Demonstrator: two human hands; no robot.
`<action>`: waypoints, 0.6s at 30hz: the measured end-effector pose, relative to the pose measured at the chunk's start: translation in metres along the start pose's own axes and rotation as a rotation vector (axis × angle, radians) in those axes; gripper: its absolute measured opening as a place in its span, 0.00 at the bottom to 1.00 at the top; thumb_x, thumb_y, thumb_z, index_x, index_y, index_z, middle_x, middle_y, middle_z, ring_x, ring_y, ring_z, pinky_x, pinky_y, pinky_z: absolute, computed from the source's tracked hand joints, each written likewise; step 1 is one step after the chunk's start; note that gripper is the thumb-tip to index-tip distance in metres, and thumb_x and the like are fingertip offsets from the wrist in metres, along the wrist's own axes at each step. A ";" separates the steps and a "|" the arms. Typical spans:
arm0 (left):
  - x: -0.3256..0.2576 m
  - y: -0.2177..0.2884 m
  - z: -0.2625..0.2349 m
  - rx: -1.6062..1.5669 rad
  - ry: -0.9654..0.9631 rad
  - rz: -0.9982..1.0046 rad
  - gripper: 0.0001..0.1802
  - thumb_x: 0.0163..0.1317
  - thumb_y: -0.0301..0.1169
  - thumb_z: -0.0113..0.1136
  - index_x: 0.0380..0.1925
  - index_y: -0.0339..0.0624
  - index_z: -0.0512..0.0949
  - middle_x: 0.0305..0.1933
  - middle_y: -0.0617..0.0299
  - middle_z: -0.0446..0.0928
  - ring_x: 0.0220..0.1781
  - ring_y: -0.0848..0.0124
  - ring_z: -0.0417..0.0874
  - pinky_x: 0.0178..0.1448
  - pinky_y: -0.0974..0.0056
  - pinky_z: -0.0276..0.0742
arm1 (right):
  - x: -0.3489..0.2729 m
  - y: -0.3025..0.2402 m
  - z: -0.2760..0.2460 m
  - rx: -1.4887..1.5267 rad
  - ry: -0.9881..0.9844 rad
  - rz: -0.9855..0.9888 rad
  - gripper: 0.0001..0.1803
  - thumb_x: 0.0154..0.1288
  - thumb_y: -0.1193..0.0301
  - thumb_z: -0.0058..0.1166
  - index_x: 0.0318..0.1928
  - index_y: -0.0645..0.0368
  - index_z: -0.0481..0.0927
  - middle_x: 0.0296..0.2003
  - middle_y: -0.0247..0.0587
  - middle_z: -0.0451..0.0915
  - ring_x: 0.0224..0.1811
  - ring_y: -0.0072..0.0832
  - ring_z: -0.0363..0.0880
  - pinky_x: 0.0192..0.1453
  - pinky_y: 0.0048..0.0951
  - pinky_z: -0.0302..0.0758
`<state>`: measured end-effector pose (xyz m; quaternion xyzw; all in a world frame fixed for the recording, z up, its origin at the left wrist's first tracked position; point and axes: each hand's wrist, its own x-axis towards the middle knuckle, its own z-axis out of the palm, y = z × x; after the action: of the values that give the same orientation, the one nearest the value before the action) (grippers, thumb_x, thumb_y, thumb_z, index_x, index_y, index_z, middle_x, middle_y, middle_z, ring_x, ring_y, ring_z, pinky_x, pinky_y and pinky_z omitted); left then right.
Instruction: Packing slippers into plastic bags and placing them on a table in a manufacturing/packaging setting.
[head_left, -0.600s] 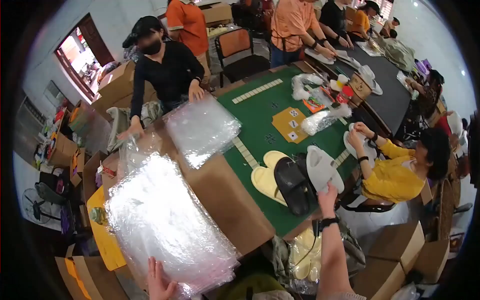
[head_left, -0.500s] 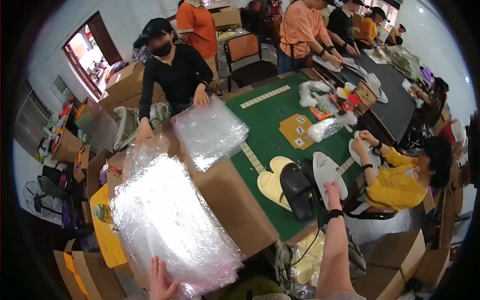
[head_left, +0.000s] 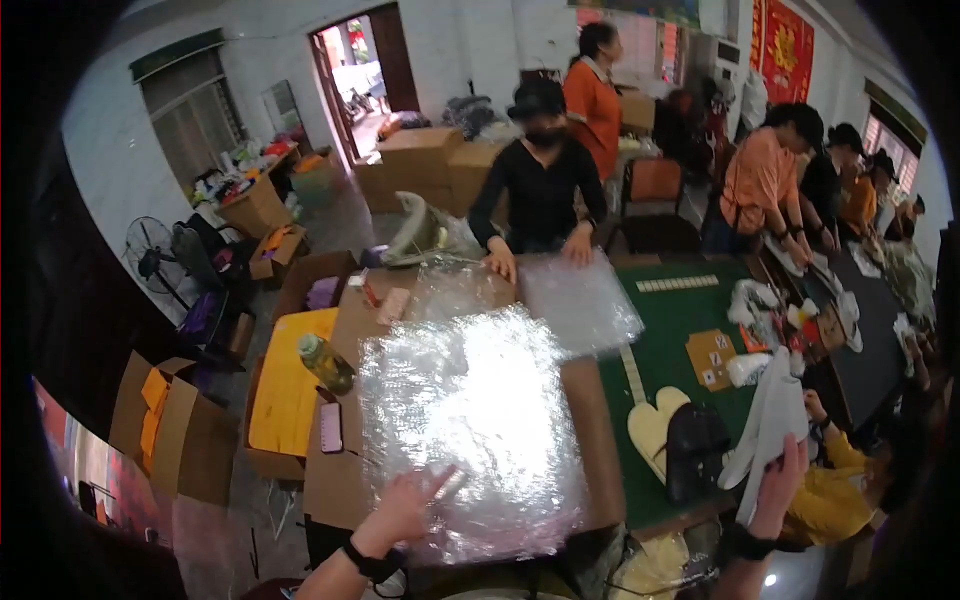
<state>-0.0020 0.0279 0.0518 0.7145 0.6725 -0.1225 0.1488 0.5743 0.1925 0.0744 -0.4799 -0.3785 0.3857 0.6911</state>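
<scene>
- Head view: bubble wrap is spread flat on the brown table, and its near edge is pressed by the left hand, fingers apart and flat.
- A white slipper is clamped in the right hand, held up over the green mat.
- Step judged: sheet laid ready for wrapping; next, the slipper needs setting onto the sheet's middle.
- A bottle stands left of the sheet.

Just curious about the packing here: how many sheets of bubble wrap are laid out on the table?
2. One bubble wrap sheet lies under the left hand; a second sheet lies farther along, under the hands of the person in black. More may be hidden.
</scene>
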 end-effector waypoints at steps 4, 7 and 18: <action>0.012 0.000 -0.012 -0.082 0.092 0.254 0.62 0.51 0.69 0.66 0.80 0.65 0.47 0.65 0.44 0.75 0.51 0.52 0.83 0.57 0.56 0.79 | -0.079 -0.086 0.083 0.163 -0.135 -0.001 0.28 0.74 0.64 0.55 0.68 0.64 0.68 0.58 0.41 0.78 0.56 0.28 0.79 0.58 0.29 0.75; 0.031 -0.016 -0.003 -0.141 0.107 0.375 0.65 0.45 0.80 0.57 0.80 0.67 0.48 0.64 0.46 0.77 0.42 0.56 0.85 0.43 0.61 0.79 | -0.133 -0.130 0.142 0.347 -0.430 0.038 0.28 0.75 0.67 0.48 0.70 0.65 0.66 0.65 0.46 0.75 0.66 0.36 0.75 0.73 0.35 0.67; 0.089 -0.014 -0.039 0.195 -0.099 0.416 0.63 0.40 0.89 0.47 0.68 0.56 0.73 0.79 0.45 0.58 0.77 0.44 0.59 0.71 0.45 0.65 | -0.250 -0.187 0.246 0.304 -0.551 0.168 0.35 0.71 0.58 0.54 0.69 0.70 0.65 0.60 0.50 0.78 0.59 0.38 0.80 0.66 0.37 0.76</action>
<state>-0.0111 0.1257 0.0542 0.8419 0.4877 -0.1883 0.1339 0.2820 0.0147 0.2773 -0.2783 -0.4482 0.6090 0.5922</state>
